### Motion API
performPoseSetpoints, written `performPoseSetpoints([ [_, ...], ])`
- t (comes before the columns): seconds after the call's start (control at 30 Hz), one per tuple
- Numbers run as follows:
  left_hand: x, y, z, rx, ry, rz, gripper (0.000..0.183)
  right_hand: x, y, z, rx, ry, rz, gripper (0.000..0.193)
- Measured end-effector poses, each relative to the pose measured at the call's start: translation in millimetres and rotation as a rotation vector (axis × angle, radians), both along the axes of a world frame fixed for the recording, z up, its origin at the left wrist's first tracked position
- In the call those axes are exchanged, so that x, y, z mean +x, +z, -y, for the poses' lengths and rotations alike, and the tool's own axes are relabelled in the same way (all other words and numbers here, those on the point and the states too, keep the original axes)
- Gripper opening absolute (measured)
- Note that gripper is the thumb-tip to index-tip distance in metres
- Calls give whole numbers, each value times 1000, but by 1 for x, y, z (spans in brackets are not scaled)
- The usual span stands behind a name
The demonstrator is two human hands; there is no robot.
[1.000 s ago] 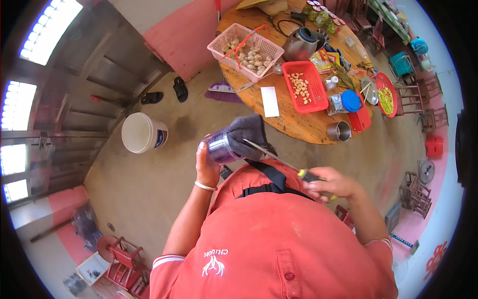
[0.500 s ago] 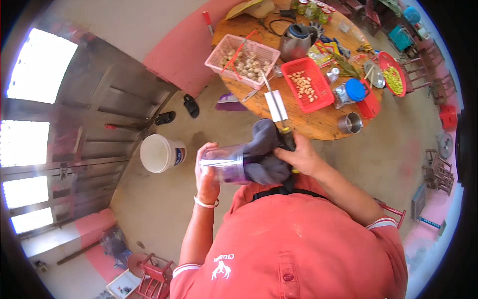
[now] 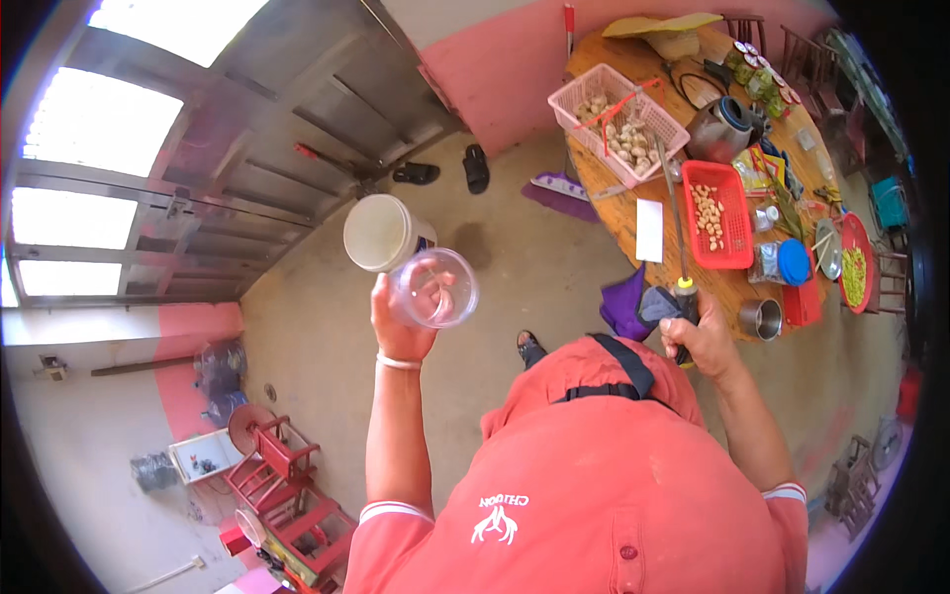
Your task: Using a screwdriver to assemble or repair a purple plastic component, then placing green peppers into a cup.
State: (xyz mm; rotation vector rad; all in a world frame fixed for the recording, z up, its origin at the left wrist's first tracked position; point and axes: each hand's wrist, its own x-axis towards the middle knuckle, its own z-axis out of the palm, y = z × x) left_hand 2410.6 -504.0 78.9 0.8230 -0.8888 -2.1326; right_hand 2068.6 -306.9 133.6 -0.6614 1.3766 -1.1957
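Observation:
My left hand is closed round a clear plastic jar, its round mouth facing up and the fingers showing through the wall. The jar looks empty. On the right, my right hand grips the black and yellow handle of what looks like a long screwdriver. Its thin metal shaft points away over the table. A purple and grey cloth hangs bunched beside that handle, partly hidden by the fingers. Both hands are well apart, in front of my body.
The wooden table bears a pink basket of garlic bulbs, a red basket of peeled cloves, a white card, a blue-lidded jar and a metal cup. A white bucket and a purple broom are on the floor.
The cloth has come out of the jar. My left hand has moved left with the jar, now mouth up; my right hand has gone right with the screwdriver and cloth. The view has turned left.

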Motion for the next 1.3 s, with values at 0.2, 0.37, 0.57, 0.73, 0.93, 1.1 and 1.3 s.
performPoseSetpoints([
  [0.2, -42, 0, -39, 382, -65, -306, 86, 15, 49, 1, -94, -25, 185, 20],
  [0.37, -70, -22, -53, 427, -225, -616, 90, 20, 95, 16, -202, 43, 103, 23],
  [0.57, -93, -20, -74, 473, -180, -515, 70, 50, 161, 42, -530, 210, 25, 22],
  [0.73, -123, -13, -84, 385, -298, -502, 63, 111, 155, 75, -472, 549, 6, 27],
  [0.93, -135, -14, -101, 280, -282, -504, 52, 58, 144, 40, -205, 672, -620, 28],
  [1.1, -118, -38, -97, 726, -290, -867, 58, 0, 160, -19, -307, 631, -1271, 29],
  [1.3, -114, -61, -92, 866, -335, -796, 53, 19, 141, -27, -178, 716, -1507, 31],
])
